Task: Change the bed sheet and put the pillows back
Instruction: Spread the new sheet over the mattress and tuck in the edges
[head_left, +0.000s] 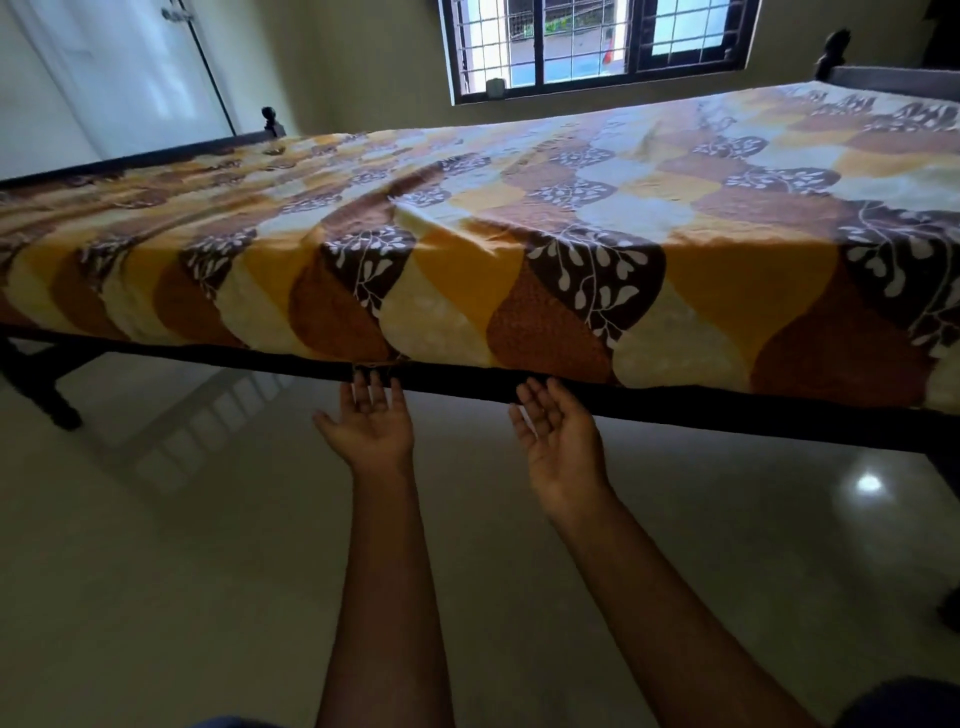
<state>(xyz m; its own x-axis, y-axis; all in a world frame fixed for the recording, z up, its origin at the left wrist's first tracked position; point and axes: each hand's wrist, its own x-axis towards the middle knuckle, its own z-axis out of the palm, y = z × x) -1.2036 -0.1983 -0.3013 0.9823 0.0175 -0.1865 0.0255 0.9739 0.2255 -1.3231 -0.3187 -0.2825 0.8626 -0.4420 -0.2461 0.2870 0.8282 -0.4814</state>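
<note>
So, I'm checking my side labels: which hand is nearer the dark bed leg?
Left. The left hand sits to the right of the bed leg; the right hand lies even farther right.

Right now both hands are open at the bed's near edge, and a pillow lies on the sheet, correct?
Not quite: the head view shows no pillow on the sheet. The left hand and right hand are indeed open at the bed's near edge.

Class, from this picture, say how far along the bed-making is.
Done: the patterned sheet lies spread across the bed. In hand: the left hand and right hand, open and palm-up, reach its lower edge. Left: no pillows show on the bed.
</note>
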